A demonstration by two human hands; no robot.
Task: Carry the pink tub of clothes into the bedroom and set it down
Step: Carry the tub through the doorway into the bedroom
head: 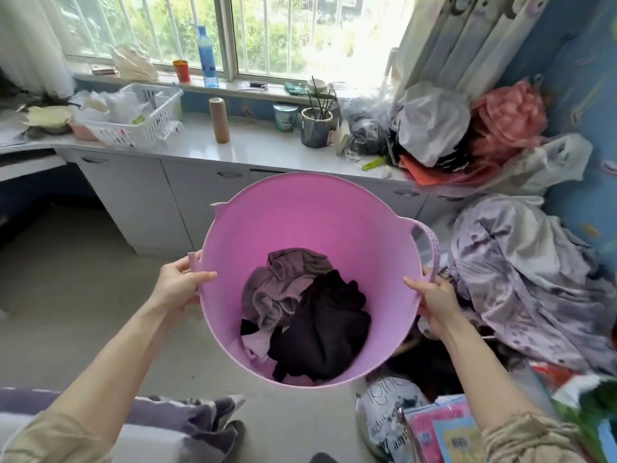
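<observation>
I hold a round pink tub [283,208] in front of me, above the floor, tilted a little toward me. Inside it lie crumpled clothes [300,312]: a grey-mauve piece, a black piece and a pale one underneath. My left hand [178,285] grips the rim on the left with the thumb inside the tub. My right hand [434,300] grips the rim on the right, just below the tub's dotted loop handle [430,243].
A white counter [200,142] with cabinets runs under a barred window, carrying a white basket [140,118], bottles and jars. Bags and a heap of grey bedding [527,279] pile up at the right. A striped cloth [187,416] and packets lie near my feet.
</observation>
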